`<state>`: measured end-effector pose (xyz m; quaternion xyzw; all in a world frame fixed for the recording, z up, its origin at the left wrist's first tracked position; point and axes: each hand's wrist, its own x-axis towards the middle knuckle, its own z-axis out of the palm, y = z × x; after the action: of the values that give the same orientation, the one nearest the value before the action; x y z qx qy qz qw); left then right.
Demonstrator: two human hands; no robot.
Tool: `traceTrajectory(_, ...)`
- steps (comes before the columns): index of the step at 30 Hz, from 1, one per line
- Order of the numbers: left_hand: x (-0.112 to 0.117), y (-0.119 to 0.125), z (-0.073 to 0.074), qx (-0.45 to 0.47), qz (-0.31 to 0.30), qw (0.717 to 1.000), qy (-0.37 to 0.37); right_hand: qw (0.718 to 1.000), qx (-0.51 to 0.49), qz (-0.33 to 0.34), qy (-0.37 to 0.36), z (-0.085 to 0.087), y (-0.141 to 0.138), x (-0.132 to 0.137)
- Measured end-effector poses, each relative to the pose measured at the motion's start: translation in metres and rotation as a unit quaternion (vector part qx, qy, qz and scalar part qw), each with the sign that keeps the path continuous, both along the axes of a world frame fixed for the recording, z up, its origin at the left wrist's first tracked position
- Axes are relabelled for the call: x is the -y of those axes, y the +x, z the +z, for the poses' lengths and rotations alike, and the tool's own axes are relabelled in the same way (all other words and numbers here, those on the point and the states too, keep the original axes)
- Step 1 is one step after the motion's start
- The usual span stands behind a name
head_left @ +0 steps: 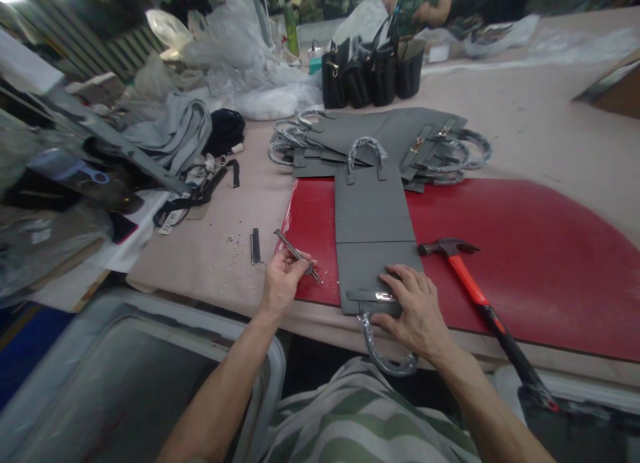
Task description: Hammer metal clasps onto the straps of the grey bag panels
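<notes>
My left hand (285, 276) pinches a slim dark metal tool (290, 243) above the left part of the red mat; its exact kind is unclear. A grey bag panel (374, 213) lies flat on the red mat (520, 250), creased across its middle. One plastic-wrapped handle stands at its far end, and another hangs over the table's front edge. My right hand (415, 306) rests with spread fingers on the near end of the panel, beside a strap with a shiny metal clasp (384, 296). A claw hammer (467, 280) with a red and black handle lies right of the panel.
Further grey bag panels (390, 133) with wrapped handles are piled behind. Black bags (373, 73) stand beyond them, near a person's hand (425, 13). Small dark strips (255, 246) lie at left. Clear plastic (240, 63) heaps up back left; a grey bin (150, 376) sits below the table.
</notes>
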<state>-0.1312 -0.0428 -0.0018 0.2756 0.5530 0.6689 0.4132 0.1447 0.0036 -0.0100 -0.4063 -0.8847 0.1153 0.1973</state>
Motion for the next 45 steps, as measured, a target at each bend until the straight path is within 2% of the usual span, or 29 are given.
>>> traceTrajectory(3, -0.003, 0.025, 0.001, 0.000, -0.048, 0.999, 0.010, 0.999, -0.032, 0.002, -0.022, 0.000, 0.001, 0.000)
traceTrajectory(5, -0.004, 0.039, 0.002, 0.003, -0.081, 0.997, 0.005, 0.996, -0.087, -0.025, -0.025, 0.002, 0.002, 0.003)
traceTrajectory(8, -0.003, 0.054, 0.000, -0.006, -0.111, 0.994, -0.011, 0.973, -0.185, -0.140, -0.002, 0.009, 0.008, 0.015)
traceTrajectory(11, -0.001, 0.058, -0.005, -0.042, -0.119, 0.992, -0.012, 0.921, -0.260, -0.289, -0.044, 0.015, 0.017, 0.038)
traceTrajectory(14, 0.002, 0.055, -0.007, -0.069, -0.134, 0.989, -0.003, 0.822, -0.342, -0.416, -0.183, 0.011, 0.024, 0.065)
traceTrajectory(17, 0.006, 0.052, -0.006, -0.075, -0.157, 0.985, 0.003, 0.687, -0.462, -0.450, -0.336, 0.001, 0.024, 0.086)
traceTrajectory(19, 0.008, 0.051, -0.005, -0.082, -0.166, 0.983, 0.005, 0.595, -0.538, -0.413, -0.431, -0.006, 0.020, 0.093)
traceTrajectory(21, 0.010, 0.051, -0.006, -0.084, -0.166, 0.983, 0.008, 0.521, -0.582, -0.351, -0.517, -0.010, 0.014, 0.093)
traceTrajectory(24, 0.010, 0.051, -0.007, -0.073, -0.158, 0.985, 0.010, 0.447, -0.588, -0.228, -0.634, -0.012, 0.007, 0.083)
traceTrajectory(27, 0.007, 0.049, -0.009, -0.054, -0.151, 0.987, -0.001, 0.401, -0.574, -0.130, -0.702, -0.013, 0.007, 0.069)
traceTrajectory(29, 0.006, 0.048, -0.009, -0.046, -0.150, 0.988, -0.010, 0.399, -0.562, -0.096, -0.718, -0.014, 0.009, 0.063)
traceTrajectory(33, 0.005, 0.048, -0.006, -0.053, -0.150, 0.987, -0.012, 0.449, -0.540, -0.056, -0.710, -0.014, 0.010, 0.066)
traceTrajectory(37, 0.008, 0.049, -0.004, -0.059, -0.147, 0.987, -0.012, 0.486, -0.560, -0.056, -0.669, -0.015, -0.002, 0.079)
traceTrajectory(41, 0.007, 0.049, -0.006, -0.044, -0.155, 0.987, -0.017, 0.488, -0.581, -0.066, -0.648, -0.017, -0.017, 0.084)
traceTrajectory(45, 0.003, 0.051, -0.006, -0.018, -0.145, 0.989, -0.029, 0.491, -0.570, -0.096, -0.652, -0.013, -0.017, 0.077)
